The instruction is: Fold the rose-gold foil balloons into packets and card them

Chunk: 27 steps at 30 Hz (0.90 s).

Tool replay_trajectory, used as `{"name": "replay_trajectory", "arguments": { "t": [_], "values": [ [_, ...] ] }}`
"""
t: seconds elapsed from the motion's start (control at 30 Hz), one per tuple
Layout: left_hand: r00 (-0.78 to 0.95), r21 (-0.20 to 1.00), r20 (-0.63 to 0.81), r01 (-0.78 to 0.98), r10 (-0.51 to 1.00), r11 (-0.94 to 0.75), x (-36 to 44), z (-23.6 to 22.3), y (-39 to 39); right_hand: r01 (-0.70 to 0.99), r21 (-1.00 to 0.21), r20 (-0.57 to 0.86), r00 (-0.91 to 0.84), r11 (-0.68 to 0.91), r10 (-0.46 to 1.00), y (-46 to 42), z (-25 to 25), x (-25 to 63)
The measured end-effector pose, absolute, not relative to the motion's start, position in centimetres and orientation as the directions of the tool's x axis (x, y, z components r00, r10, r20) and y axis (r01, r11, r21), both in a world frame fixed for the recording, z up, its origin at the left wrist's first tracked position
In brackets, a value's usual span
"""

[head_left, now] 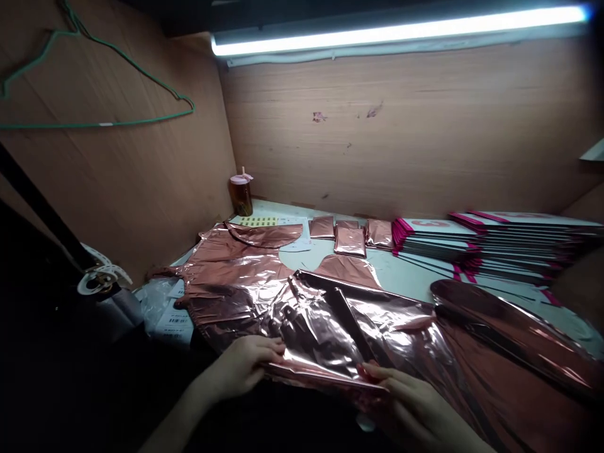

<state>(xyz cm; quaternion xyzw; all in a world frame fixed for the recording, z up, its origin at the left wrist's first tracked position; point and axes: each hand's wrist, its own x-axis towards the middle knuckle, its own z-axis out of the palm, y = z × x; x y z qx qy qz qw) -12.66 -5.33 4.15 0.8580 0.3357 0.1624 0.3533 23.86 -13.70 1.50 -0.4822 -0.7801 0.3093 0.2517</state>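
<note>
A flat rose-gold foil balloon lies partly folded at the front of the table. My left hand pinches the near folded edge at its left end, thumb below and fingers on top. At the right end of that same fold, my right hand is closed on the foil, part of it in dark shadow. More flat rose-gold foil with a rounded outline and small tabs spreads to the left and behind. Another shiny foil piece stretches off to the right.
Small folded foil packets sit at the back. Beside them are stacks of pink-edged flat packages. A lidded cup stands in the back left corner near a yellow sticker sheet. Wooden walls enclose the table; a green hanger hangs left.
</note>
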Motion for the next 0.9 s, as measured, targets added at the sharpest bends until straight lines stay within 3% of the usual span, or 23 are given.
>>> {"name": "replay_trajectory", "arguments": {
  "t": [0.1,0.2,0.33,0.47,0.57,0.67,0.73,0.77,0.83,0.9],
  "values": [
    [0.774,0.898,-0.035,0.302,0.632,-0.320,-14.4,5.2,-5.2,0.409,-0.910,-0.099,-0.380,0.071,0.920,-14.8,3.4,25.1],
    [0.786,0.932,-0.014,0.235,0.618,-0.277,-13.8,5.1,-5.3,0.283,-0.959,-0.141,-0.409,-0.021,0.902,-14.6,4.2,25.8],
    [0.673,0.909,-0.088,0.356,0.735,-0.216,-12.7,4.7,-4.7,0.333,-0.941,-0.188,-0.367,-0.060,0.911,-13.9,3.4,26.5],
    [0.426,0.863,-0.134,0.494,0.895,-0.106,-11.2,4.3,-2.9,0.305,-0.930,-0.231,-0.057,-0.204,0.971,-12.3,1.6,26.5],
    [0.230,0.794,-0.158,0.608,0.960,-0.015,-9.9,3.6,-1.5,0.253,-0.919,-0.286,0.100,-0.302,0.953,-10.8,0.5,26.0],
    [0.137,0.730,-0.161,0.683,0.978,0.024,-8.8,3.2,-1.2,0.240,-0.908,-0.320,0.134,-0.344,0.938,-9.6,-0.3,25.6],
    [0.008,0.645,-0.075,0.763,0.997,0.042,-7.8,3.1,-1.9,0.199,-0.908,-0.352,0.108,-0.367,0.930,-9.3,-0.8,25.5],
    [-0.047,0.579,0.034,0.815,0.998,0.019,-7.2,2.9,-2.5,0.172,-0.907,-0.373,0.093,-0.383,0.923,-9.2,-0.9,25.5],
    [0.020,0.403,0.303,0.903,0.953,-0.147,-5.5,2.4,-3.7,0.129,-0.903,-0.402,0.079,-0.409,0.912,-9.1,-1.0,25.5],
    [0.333,0.211,0.411,0.871,0.848,-0.444,-3.7,1.3,-4.6,0.113,-0.901,-0.412,0.077,-0.419,0.908,-9.1,-0.8,25.4]
  ]
}}
